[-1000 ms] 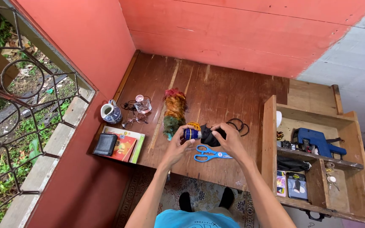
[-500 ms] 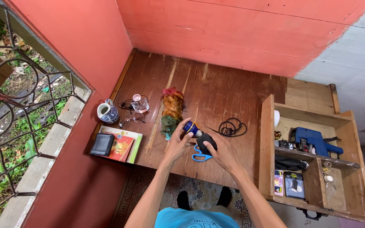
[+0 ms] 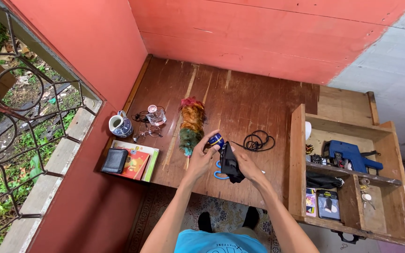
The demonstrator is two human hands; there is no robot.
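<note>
My left hand (image 3: 201, 159) grips a small blue rounded object (image 3: 216, 140) above the near edge of the wooden table (image 3: 240, 100). My right hand (image 3: 245, 164) holds a black cloth or pouch (image 3: 230, 163) right beside it, the two touching. Blue-handled scissors (image 3: 220, 174) lie on the table under my hands, mostly hidden. A coiled black cord (image 3: 257, 140) rests just beyond my right hand. A feather duster (image 3: 191, 124), orange, green and red, lies to the left of my left hand.
At the table's left end stand a blue-and-white jug (image 3: 119, 125), a small glass jar (image 3: 156, 115), spectacles (image 3: 146, 134), a black wallet (image 3: 115, 160) and a book (image 3: 138, 162). A wooden shelf box (image 3: 299, 154) on the right holds a blue tool (image 3: 350, 155) and small packets.
My hands have drawn closer to me and lower over the table edge. The black cloth now hangs from my right hand, and the blue object has shifted to the left hand's fingertips.
</note>
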